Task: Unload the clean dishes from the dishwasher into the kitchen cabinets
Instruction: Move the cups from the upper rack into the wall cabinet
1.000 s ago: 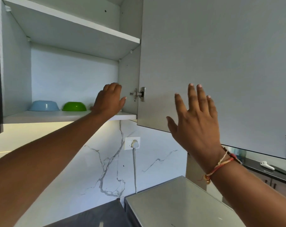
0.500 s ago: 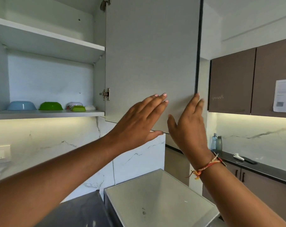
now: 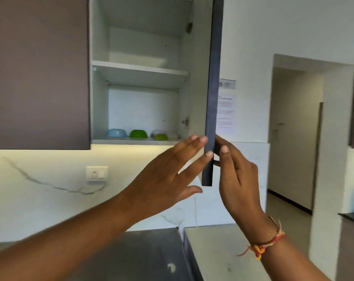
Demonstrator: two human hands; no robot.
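Nearest the camera, two bare forearms rose from the lower edge. The left hand (image 3: pixel 168 175) was open, fingers spread, its fingertips (image 3: pixel 209 153) resting on the inner face of the cabinet door (image 3: pixel 212 98) near its lower edge. The right hand (image 3: pixel 235 175), a red-and-yellow thread bracelet (image 3: pixel 263 245) at its wrist, stood against the door's outer side with the thumb up beside the edge; whether it clasped the door could not be told. The door appeared nearly edge-on. Below lay a dark countertop (image 3: pixel 135 254) and a pale surface (image 3: pixel 214 250) to its right. Farther back, the open cabinet's lower shelf (image 3: pixel 131 141) carried a blue bowl (image 3: pixel 116 132), a green bowl (image 3: pixel 138 133) and a smaller green bowl (image 3: pixel 161 136). A wall socket (image 3: pixel 97 174) sat on the marble backsplash to the left.
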